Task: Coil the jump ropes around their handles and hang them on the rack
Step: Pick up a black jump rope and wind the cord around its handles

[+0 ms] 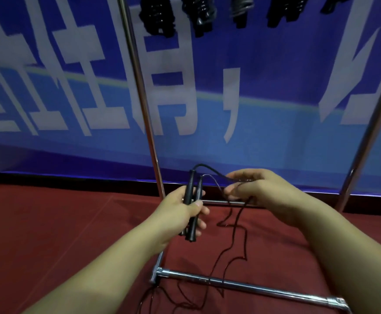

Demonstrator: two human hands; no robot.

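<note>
Two black handles (191,205) stood side by side in the person's left hand (180,214), fingers and thumb wrapped tight round them, the tops tilted a touch to the right, and both sat just in front of the rack's left upright. From each top a thin dark rope (232,225) ran across to the right hand (253,186), which pinched the strands between thumb and curled fingertips, close beside the handles. Below that hand the rope dropped loose, wriggled down over the red floor (49,234), crossed the near base bar (248,285) and lay in untidy loops by the bar's left end. None of it was wound on the handles that I could see.

Around the hands stood the chrome rack (139,87): one pole rose just behind the left hand, another climbed at the far right, and a low rail joined them behind the right wrist. Up at the top edge several coiled black ropes (157,17) hung in a row, bundled thick, their upper parts cut off from view. Behind everything stretched a blue banner (275,98) with big white characters, its lower edge meeting the floor.
</note>
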